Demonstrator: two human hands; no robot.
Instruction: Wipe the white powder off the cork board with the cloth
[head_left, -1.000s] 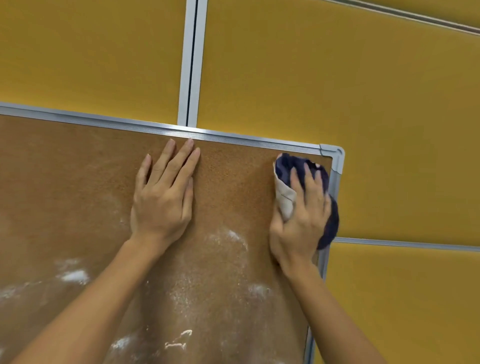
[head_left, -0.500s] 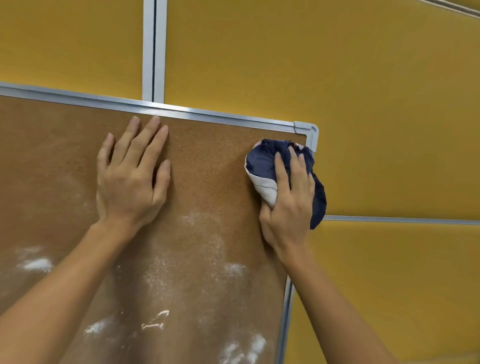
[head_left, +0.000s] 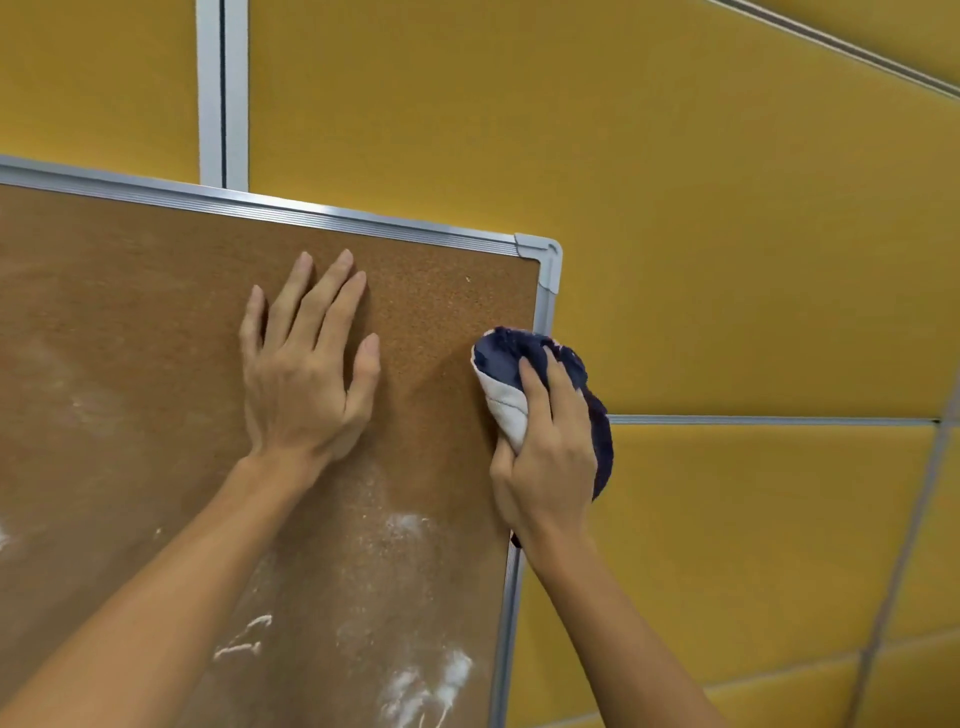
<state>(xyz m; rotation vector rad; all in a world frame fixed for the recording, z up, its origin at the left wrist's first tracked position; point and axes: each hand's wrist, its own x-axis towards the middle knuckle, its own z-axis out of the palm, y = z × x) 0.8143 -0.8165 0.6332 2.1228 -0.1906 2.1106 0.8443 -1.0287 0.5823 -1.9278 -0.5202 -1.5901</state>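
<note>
The person is working near the upper right corner of the cork board (head_left: 156, 312), which is hanging against yellow wall panels (head_left: 727, 260). The right hand (head_left: 550, 462) is keeping a tight grip round a bunched navy-and-white cloth (head_left: 506, 358), pressing it to the cork just beside the metal frame (head_left: 550, 291). The left hand (head_left: 304, 384) is lying flat, fingers straight, bracing the board. The corner is looking clean; white powder (head_left: 415, 686) is streaking the lower area, so most wiping seems left. No container is showing

Yellow padded wall panels (head_left: 701, 208) divided by silver metal strips (head_left: 222, 93).
</note>
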